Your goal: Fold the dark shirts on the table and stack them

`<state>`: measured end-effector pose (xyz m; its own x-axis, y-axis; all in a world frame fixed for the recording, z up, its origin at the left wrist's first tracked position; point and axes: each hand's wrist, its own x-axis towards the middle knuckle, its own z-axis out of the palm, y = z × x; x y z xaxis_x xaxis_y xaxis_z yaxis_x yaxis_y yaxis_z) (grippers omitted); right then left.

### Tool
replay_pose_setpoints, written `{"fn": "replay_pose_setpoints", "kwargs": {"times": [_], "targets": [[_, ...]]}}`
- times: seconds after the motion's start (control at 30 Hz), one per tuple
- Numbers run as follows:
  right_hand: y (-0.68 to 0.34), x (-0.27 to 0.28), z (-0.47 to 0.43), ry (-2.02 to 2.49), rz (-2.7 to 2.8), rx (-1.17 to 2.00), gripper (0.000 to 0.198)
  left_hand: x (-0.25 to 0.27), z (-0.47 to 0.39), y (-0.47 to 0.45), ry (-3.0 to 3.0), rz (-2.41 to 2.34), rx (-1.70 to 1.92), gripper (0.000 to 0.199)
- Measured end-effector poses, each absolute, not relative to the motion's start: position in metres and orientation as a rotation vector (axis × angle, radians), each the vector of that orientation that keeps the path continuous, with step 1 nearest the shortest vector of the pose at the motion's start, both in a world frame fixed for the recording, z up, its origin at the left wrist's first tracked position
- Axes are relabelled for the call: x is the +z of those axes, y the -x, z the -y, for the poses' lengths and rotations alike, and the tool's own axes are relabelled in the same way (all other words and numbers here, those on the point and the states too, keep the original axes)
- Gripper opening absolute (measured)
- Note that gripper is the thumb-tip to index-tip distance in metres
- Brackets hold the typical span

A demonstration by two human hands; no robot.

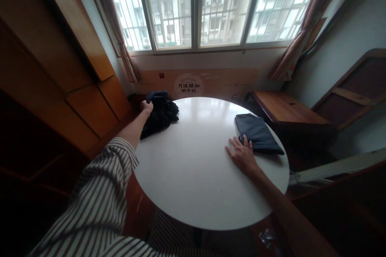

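Note:
At the far left edge of the round white table (193,160), my left hand (146,107) is closed on a crumpled dark garment (163,112). Part of that cloth hangs toward the table's rim. On the right side lies a flat, folded dark blue-grey garment (259,133). My right hand (242,153) rests with spread fingers on the tabletop, its fingertips touching the folded garment's near left edge. What kind of clothing each piece is, I cannot make out.
Behind the table, a long cardboard box (217,82) with printed characters leans below the barred window. A low wooden table (289,108) stands at the back right. Wooden cabinets (90,108) line the left. A pale bar (337,167) juts in at right.

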<state>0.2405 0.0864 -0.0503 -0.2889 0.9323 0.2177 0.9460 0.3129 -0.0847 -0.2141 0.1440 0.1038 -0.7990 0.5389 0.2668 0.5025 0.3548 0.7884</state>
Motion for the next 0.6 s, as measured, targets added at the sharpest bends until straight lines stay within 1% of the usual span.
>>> {"fn": "replay_pose_setpoints", "kwargs": {"times": [0.07, 0.13, 0.2, 0.27, 0.37, 0.47, 0.53, 0.6], "targets": [[-0.24, -0.05, -0.086, 1.706, 2.345, -0.088, 0.058, 0.111, -0.153, 0.214, -0.966, -2.58, 1.575, 0.027], [-0.24, -0.05, -0.086, 1.699, 2.342, -0.082, 0.058, 0.125, -0.165, 0.212, -1.039, -2.532, 1.824, 0.031], [-0.24, -0.05, -0.086, 1.698, 2.34, -0.076, 0.057, 0.142, -0.177, 0.209, -1.258, -2.334, 2.118, 0.028], [-0.24, -0.049, -0.086, 1.7, 2.339, -0.079, 0.057, 0.158, -0.183, 0.201, -1.546, -2.084, 2.281, 0.026], [-0.24, -0.048, -0.085, 1.694, 2.34, -0.085, 0.056, 0.175, -0.178, 0.179, -1.867, -1.848, 2.355, 0.028], [-0.24, -0.047, -0.085, 1.687, 2.335, -0.066, 0.056, 0.181, -0.15, 0.14, -2.054, -1.627, 2.445, 0.034], [-0.24, -0.048, -0.085, 1.684, 2.31, -0.032, 0.055, 0.172, -0.119, 0.105, -2.185, -1.406, 2.41, 0.033], [-0.241, -0.049, -0.085, 1.617, 2.26, 0.001, 0.059, 0.147, -0.08, 0.067, -2.28, -1.129, 2.291, 0.03]]}}
